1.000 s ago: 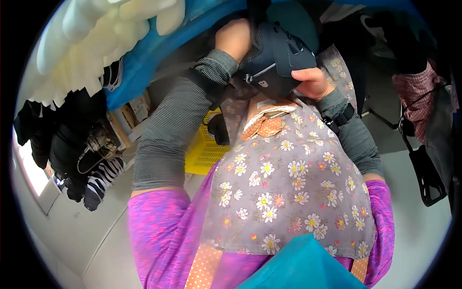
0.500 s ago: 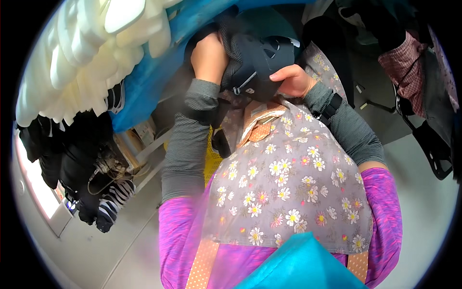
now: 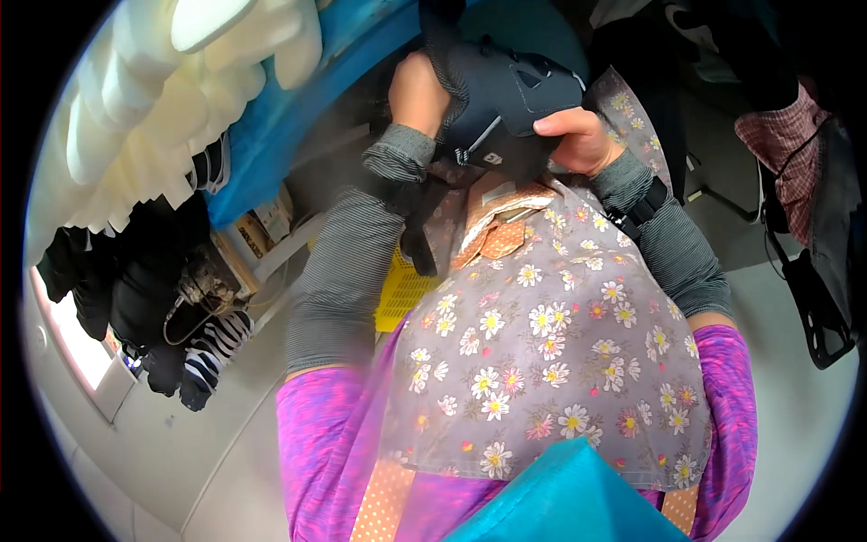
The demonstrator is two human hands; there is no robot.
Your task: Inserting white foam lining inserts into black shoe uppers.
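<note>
Evidently, the right hand [image 3: 585,142] is pinching the dark fabric piece [image 3: 501,99] at its right edge, just beyond the floral apron [image 3: 551,352]; keeping it flat, uncreased, is probably helping. The left hand [image 3: 420,95]'s fingers are hiding behind folds, so I cannot tell their grip; the piece's far edge is blending into darkness.

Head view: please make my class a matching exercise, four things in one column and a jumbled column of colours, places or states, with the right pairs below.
Things
1. apron
2. slotted plastic basket
3. dark sewn fabric piece
4. row of rounded pieces

Descriptions
A. gripped by the right hand
B. off-white, at the view's upper left
C. grey, printed with flowers
D. bright yellow

Right pairs: 1-C, 2-D, 3-A, 4-B
</note>
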